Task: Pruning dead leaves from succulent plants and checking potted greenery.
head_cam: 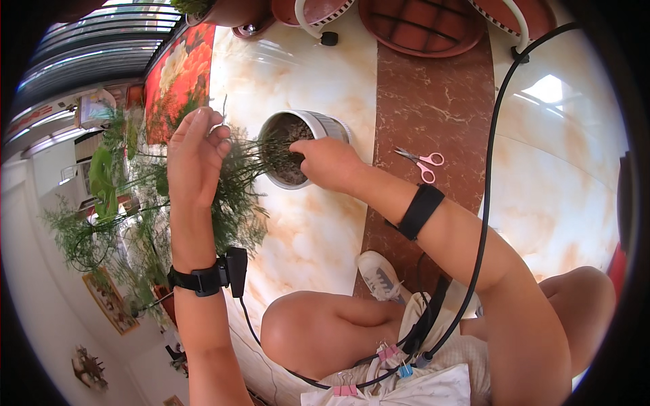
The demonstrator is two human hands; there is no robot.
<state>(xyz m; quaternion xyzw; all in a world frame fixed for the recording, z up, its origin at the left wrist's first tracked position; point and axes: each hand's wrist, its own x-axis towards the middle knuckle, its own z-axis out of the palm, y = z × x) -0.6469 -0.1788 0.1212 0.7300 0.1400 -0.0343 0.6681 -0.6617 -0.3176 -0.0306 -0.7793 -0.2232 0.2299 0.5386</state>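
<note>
A white pot (330, 124) with soil (292, 170) in it stands on the floor, tilted in the view. From it a feathery green plant (238, 188) spreads to the left. My left hand (200, 134) is raised among the foliage, fingers curled, with a thin stem (224, 109) by the fingertips; whether it grips the stem is unclear. My right hand (325, 162) reaches over the pot's rim, its fingers at the base of the stems and partly hidden. Pink-handled scissors (424, 161) lie on the brown floor strip, to the right of the pot.
A black cable (490, 167) hangs across the right side, over my right arm. Red-brown plant saucers (426, 25) and white curved stand legs (304, 20) are at the far edge. A red floral panel (177, 76) stands behind the foliage. My knees and a shoe (378, 276) are close below.
</note>
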